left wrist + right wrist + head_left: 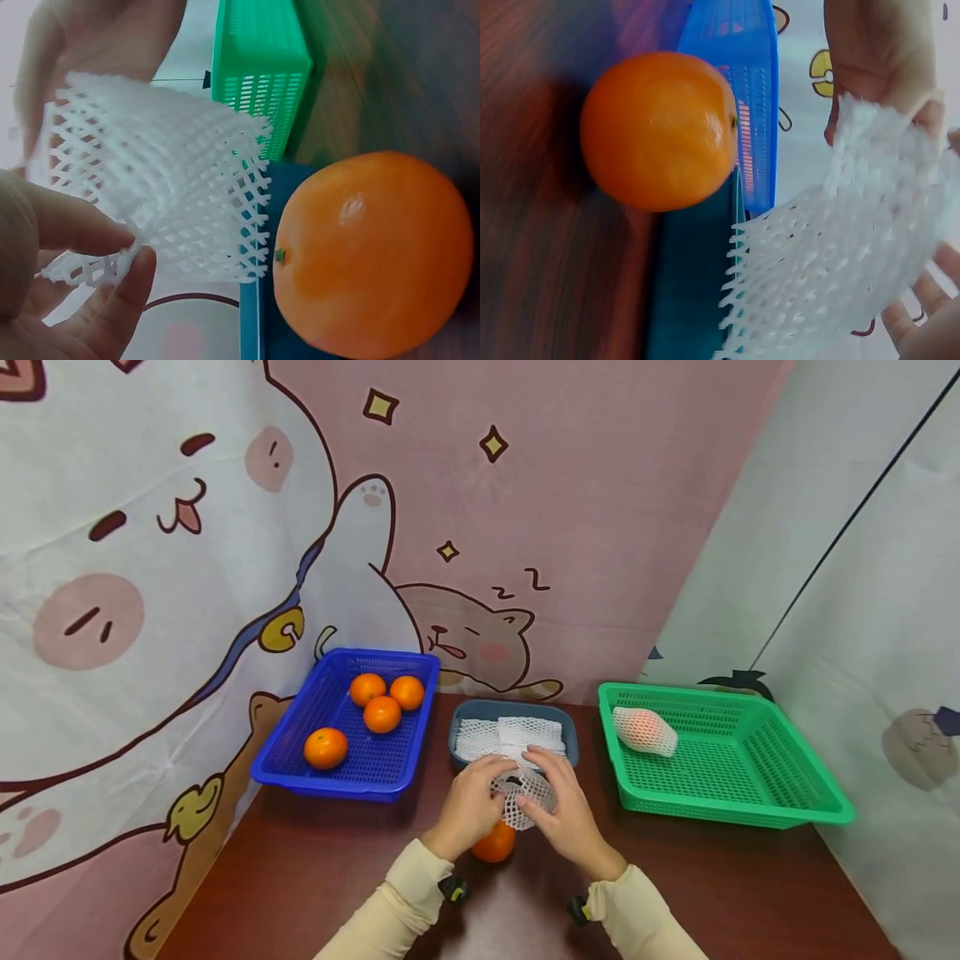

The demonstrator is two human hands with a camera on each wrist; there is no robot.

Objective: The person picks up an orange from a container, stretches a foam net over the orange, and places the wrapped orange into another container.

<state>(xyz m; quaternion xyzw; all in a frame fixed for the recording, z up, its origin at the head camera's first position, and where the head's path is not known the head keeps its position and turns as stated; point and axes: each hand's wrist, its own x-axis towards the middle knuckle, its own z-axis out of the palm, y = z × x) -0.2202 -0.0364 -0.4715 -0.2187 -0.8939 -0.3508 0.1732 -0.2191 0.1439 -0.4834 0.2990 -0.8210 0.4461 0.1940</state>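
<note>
Both hands hold a white foam fruit net [522,802] above the table. With thumb and finger, my left hand [474,802] pinches its edge, plainest in the left wrist view, where the net [172,180] flares open. My right hand [564,814] holds the other side, its thumb and forefinger on the mesh; the net [840,247] partly hides those fingers in the right wrist view. Below the net, nearer my body, a bare orange [493,843] sits on the table, touched by neither hand. Its small green stem end shows on the orange [375,255] in the left wrist view.
At the left, a blue basket [300,781] holds several oranges. A grey-blue tray [572,739] with flat white foam nets stands behind the hands. The green basket [735,814] at the right contains one netted fruit [645,732]. A printed cloth hangs behind.
</note>
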